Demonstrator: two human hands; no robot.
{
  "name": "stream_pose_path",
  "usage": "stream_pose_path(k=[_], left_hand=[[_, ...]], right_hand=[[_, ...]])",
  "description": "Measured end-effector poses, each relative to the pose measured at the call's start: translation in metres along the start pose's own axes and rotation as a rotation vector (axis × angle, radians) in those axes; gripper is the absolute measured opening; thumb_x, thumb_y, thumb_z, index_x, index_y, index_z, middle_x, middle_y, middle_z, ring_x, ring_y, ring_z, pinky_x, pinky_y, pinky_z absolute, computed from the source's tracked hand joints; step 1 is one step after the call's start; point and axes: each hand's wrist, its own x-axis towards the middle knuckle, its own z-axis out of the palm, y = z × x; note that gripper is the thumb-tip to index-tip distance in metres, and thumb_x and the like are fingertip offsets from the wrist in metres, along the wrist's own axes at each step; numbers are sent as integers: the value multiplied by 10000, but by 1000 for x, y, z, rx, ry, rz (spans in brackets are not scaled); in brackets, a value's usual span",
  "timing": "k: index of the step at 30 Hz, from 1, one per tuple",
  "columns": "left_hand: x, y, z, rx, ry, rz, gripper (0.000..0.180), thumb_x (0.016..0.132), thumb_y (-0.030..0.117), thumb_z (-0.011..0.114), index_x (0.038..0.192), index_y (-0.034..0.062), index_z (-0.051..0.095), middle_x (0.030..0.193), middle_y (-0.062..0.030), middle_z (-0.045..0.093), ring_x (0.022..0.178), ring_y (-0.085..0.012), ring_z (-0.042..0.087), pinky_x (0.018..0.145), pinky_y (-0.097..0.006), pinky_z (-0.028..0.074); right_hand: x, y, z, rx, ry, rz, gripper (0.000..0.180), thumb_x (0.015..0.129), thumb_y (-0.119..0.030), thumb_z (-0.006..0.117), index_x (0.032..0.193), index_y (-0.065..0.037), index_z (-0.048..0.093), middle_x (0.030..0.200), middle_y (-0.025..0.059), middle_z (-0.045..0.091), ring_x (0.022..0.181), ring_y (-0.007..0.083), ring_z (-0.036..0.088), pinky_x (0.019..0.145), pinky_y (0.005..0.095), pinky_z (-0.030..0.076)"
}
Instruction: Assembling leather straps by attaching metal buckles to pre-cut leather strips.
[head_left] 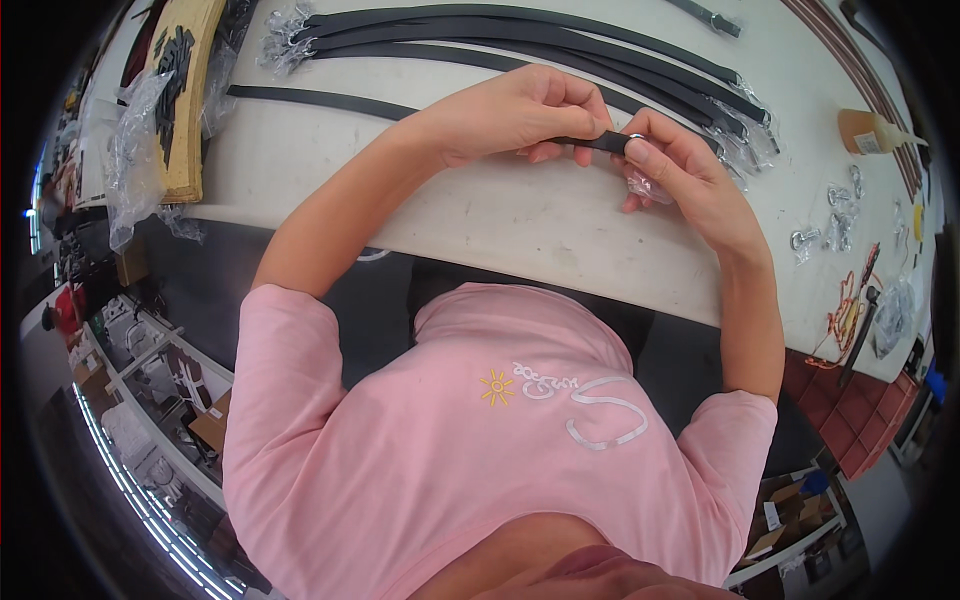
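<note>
A short stretch of black strap point(598, 143) runs between my two hands above the table. My left hand point(545, 108) is closed, pinching the strap between thumb and fingers. My right hand point(685, 172) is closed on the strap's other end, where a shiny metal ring point(635, 139) shows at the thumb tip. Some clear plastic wrap point(648, 187) hangs under the right fingers; the rest of the metal piece is hidden. Behind my hands lie several long black straps point(520, 30), with plastic-wrapped metal fittings point(287, 40) at their ends. One strap point(310, 97) passes behind my left wrist.
The pale table point(480, 215) carries a wooden tray point(185, 185) of small black pieces at the left, with plastic film over its edge. At the right are a glue-like bottle point(870, 132), wrapped metal fittings point(838, 222), an orange cord point(843, 310) and a plastic bag point(895, 318).
</note>
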Motion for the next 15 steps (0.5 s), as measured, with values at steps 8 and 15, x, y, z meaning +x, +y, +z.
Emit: stream_pose_path(k=[8, 15], left_hand=[[1, -6, 1, 28, 8, 42, 149, 953, 217, 626, 875, 91, 642, 691, 12, 623, 528, 5, 446, 489, -184, 293], [4, -3, 5, 144, 75, 45, 134, 949, 174, 589, 898, 70, 655, 693, 11, 629, 546, -2, 493, 488, -173, 319]], right_hand=[[0, 1, -2, -20, -31, 5, 202, 1065, -243, 547, 1025, -47, 569, 816, -51, 502, 730, 25, 476, 696, 246, 528], [1, 3, -3, -53, -30, 5, 204, 1066, -241, 548, 1021, -43, 571, 828, -48, 519, 736, 27, 493, 718, 247, 539]])
